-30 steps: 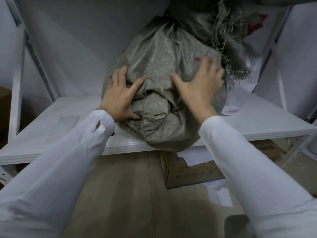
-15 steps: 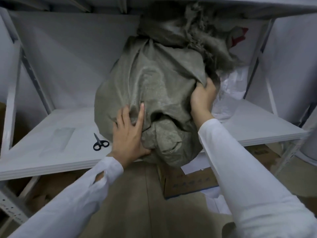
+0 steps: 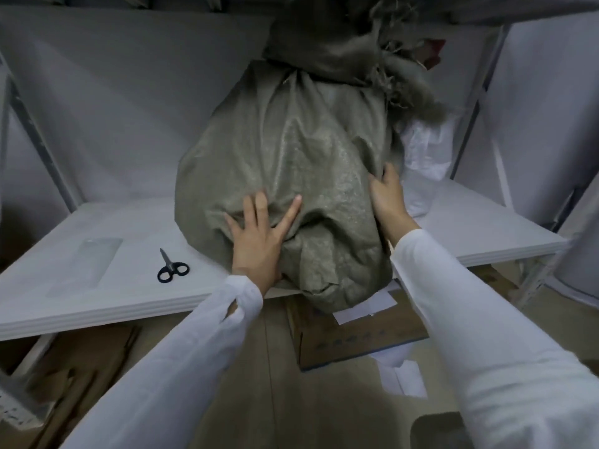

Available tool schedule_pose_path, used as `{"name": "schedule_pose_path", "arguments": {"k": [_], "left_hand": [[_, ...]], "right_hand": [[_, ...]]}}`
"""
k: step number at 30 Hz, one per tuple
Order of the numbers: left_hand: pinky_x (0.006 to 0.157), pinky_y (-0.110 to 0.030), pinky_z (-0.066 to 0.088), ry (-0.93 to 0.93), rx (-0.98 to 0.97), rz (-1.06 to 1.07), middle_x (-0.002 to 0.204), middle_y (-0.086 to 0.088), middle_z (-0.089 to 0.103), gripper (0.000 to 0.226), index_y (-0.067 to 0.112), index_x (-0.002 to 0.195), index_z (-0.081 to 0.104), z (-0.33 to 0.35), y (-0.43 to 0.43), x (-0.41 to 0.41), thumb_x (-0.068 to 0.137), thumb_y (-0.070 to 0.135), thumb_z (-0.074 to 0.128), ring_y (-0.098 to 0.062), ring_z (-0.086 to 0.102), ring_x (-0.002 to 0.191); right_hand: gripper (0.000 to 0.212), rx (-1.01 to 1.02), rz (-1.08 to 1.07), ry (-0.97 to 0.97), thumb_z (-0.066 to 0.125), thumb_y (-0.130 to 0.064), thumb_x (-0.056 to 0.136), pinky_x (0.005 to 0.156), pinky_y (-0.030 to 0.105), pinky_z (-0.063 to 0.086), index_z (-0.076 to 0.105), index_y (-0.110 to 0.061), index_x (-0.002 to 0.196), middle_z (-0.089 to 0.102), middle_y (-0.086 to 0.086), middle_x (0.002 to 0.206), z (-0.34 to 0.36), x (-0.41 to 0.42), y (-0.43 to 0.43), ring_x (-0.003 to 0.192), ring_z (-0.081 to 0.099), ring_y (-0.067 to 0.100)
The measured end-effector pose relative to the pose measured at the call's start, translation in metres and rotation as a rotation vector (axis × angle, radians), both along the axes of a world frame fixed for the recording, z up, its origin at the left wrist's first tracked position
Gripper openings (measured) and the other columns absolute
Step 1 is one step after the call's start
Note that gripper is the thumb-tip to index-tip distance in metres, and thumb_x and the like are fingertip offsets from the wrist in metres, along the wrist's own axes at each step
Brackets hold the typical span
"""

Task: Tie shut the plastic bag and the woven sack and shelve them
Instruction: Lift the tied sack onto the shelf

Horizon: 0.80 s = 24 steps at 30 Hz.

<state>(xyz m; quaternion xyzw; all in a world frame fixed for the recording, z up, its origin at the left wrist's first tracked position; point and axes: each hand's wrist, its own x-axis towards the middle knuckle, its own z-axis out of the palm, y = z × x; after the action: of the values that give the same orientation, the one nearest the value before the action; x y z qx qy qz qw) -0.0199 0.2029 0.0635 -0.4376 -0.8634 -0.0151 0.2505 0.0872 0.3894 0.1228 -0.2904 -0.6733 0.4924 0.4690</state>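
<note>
White shelf boards carry the load. The woven sack lies on them with its gathered neck toward the back and its bottom bulging over the front edge. Behind its right side sits the plastic bag, partly hidden. The left grip presses flat on the sack's front, fingers spread; the right grip curls round the sack's right flank. Best to shove low and evenly from both sides until nothing overhangs, steering clear of the scissors lying to the left.

Around us: white shelf board on grey metal uprights, white walls, tan floor, flattened cardboard underneath.
</note>
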Motion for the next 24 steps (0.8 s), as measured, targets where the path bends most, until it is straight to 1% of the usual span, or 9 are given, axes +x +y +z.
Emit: {"name": "schedule_pose_path", "arguments": {"k": [2, 5, 8, 10, 11, 14, 18, 22, 24], "left_hand": [[0.101, -0.072, 0.024, 0.006, -0.076, 0.024, 0.150, -0.027, -0.009, 0.140, 0.032, 0.143, -0.031, 0.002, 0.011, 0.011, 0.060, 0.057, 0.078, -0.047, 0.002, 0.141], [0.103, -0.076, 0.011, -0.077, -0.162, 0.061, 0.153, -0.026, -0.016, 0.150, 0.028, 0.144, -0.030, 0.011, 0.015, 0.024, 0.045, 0.083, 0.068, -0.048, -0.010, 0.142], [0.104, -0.075, -0.004, -0.265, -0.066, 0.008, 0.155, -0.021, -0.020, 0.145, 0.029, 0.149, -0.004, 0.033, 0.006, 0.034, 0.036, 0.093, 0.058, -0.045, -0.021, 0.141], [0.107, -0.073, -0.002, -0.291, 0.091, -0.047, 0.156, -0.019, -0.017, 0.132, 0.021, 0.143, 0.018, 0.050, 0.003, 0.044, 0.039, 0.091, 0.060, -0.043, -0.020, 0.142], [0.109, -0.071, -0.002, -0.282, 0.150, -0.078, 0.157, -0.019, -0.017, 0.126, 0.019, 0.140, 0.021, 0.056, 0.005, 0.050, 0.042, 0.088, 0.062, -0.042, -0.020, 0.142], [0.111, -0.069, 0.001, -0.205, 0.232, -0.168, 0.157, -0.015, -0.021, 0.123, 0.022, 0.144, 0.017, 0.075, 0.023, 0.066, 0.048, 0.079, 0.069, -0.042, -0.021, 0.142], [0.107, -0.074, 0.004, -0.047, 0.149, -0.196, 0.157, -0.012, -0.024, 0.125, 0.034, 0.150, 0.007, 0.087, 0.059, 0.074, 0.051, 0.075, 0.071, -0.046, -0.021, 0.141], [0.105, -0.075, 0.009, -0.080, 0.016, -0.121, 0.157, -0.007, -0.024, 0.129, 0.040, 0.149, -0.009, 0.084, 0.094, 0.054, 0.055, 0.071, 0.073, -0.049, -0.018, 0.140], [0.105, -0.075, 0.014, -0.103, 0.005, -0.134, 0.157, -0.005, -0.023, 0.131, 0.044, 0.147, -0.014, 0.077, 0.105, 0.041, 0.056, 0.066, 0.077, -0.049, -0.013, 0.141]], "right_hand": [[0.026, -0.026, -0.005, -0.033, 0.064, -0.024, 0.084, 0.094, 0.042, 0.051, 0.057, -0.011, 0.105, 0.066, 0.004, 0.104, -0.006, 0.016, 0.011, 0.096, 0.062, 0.019], [0.052, -0.068, 0.047, -0.080, 0.069, -0.038, 0.076, 0.098, 0.042, 0.049, 0.057, -0.014, 0.119, 0.066, 0.002, 0.114, -0.005, 0.032, 0.017, 0.104, 0.063, 0.017], [0.075, -0.053, 0.087, -0.053, 0.071, -0.056, 0.067, 0.102, 0.038, 0.047, 0.053, -0.018, 0.129, 0.060, 0.001, 0.127, -0.005, 0.040, 0.020, 0.116, 0.058, 0.017], [0.074, -0.032, 0.104, -0.014, 0.073, -0.051, 0.073, 0.105, 0.035, 0.044, 0.049, -0.017, 0.134, 0.054, 0.002, 0.135, -0.004, 0.044, 0.022, 0.123, 0.053, 0.017], [0.074, -0.019, 0.115, -0.021, 0.074, -0.048, 0.076, 0.105, 0.034, 0.044, 0.047, -0.016, 0.136, 0.053, 0.003, 0.137, -0.005, 0.045, 0.024, 0.125, 0.051, 0.017], [0.076, 0.005, 0.177, -0.109, 0.078, -0.046, 0.072, 0.102, 0.035, 0.046, 0.047, -0.018, 0.136, 0.055, 0.001, 0.135, -0.009, 0.050, 0.030, 0.122, 0.053, 0.015], [0.065, -0.049, 0.238, -0.151, 0.076, -0.043, 0.076, 0.101, 0.041, 0.048, 0.053, -0.018, 0.132, 0.057, -0.001, 0.133, -0.010, 0.058, 0.039, 0.119, 0.055, 0.014], [0.054, -0.065, 0.190, -0.168, 0.070, -0.036, 0.085, 0.093, 0.038, 0.050, 0.053, -0.017, 0.133, 0.057, -0.003, 0.129, -0.009, 0.065, 0.058, 0.117, 0.054, 0.015], [0.052, -0.035, 0.119, -0.184, 0.070, -0.035, 0.084, 0.095, 0.039, 0.049, 0.055, -0.016, 0.130, 0.057, -0.002, 0.127, -0.011, 0.064, 0.072, 0.117, 0.054, 0.017]]}}
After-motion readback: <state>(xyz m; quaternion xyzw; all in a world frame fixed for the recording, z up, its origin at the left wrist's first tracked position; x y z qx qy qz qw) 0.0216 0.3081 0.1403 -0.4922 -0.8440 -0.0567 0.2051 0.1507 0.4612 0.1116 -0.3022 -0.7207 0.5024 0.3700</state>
